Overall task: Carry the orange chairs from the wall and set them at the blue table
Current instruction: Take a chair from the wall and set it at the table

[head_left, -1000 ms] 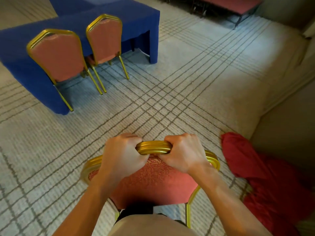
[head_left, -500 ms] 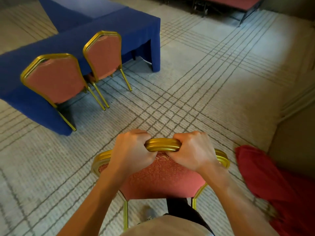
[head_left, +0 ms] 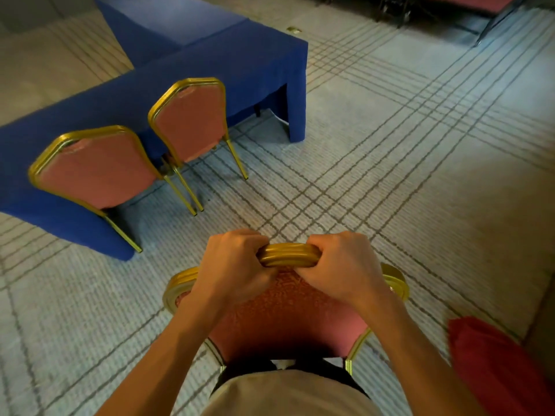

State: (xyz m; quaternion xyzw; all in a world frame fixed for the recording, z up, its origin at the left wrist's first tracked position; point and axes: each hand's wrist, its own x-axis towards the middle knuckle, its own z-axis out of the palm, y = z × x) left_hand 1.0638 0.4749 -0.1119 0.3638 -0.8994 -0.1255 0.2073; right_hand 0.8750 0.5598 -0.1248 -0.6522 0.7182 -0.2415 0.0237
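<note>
Carried chair point(head_left: 285, 319): orange padded back, gold frame, held in front of the person's body, well short of the blue bench point(head_left: 240, 64) and out from its long skirted side. Left hand point(head_left: 234, 265) and right hand point(head_left: 345, 265) sit side by side on the gold top rail point(head_left: 288, 255), fingers point(head_left: 240, 238) of both curled tight over it, a short stretch of rail bare between them. Chair legs mostly hidden below; cannot tell whether they are off the carpet point(head_left: 420, 175). At the bench, two orange chairs are already placed along that same long side, backs turned outward: the end chair point(head_left: 190, 127) nearer the bench's open end, the second chair point(head_left: 96, 172) just beside it further along, seats tucked toward the skirt. Room shows at the bench's open end past the end chair; a likely spot for this one. Judgement: two set, a third in transit, so the task is partway. How many remain at the wall is not in view. Red cloth point(head_left: 495, 361) lies on the floor, far from the bench, beside the person.
</note>
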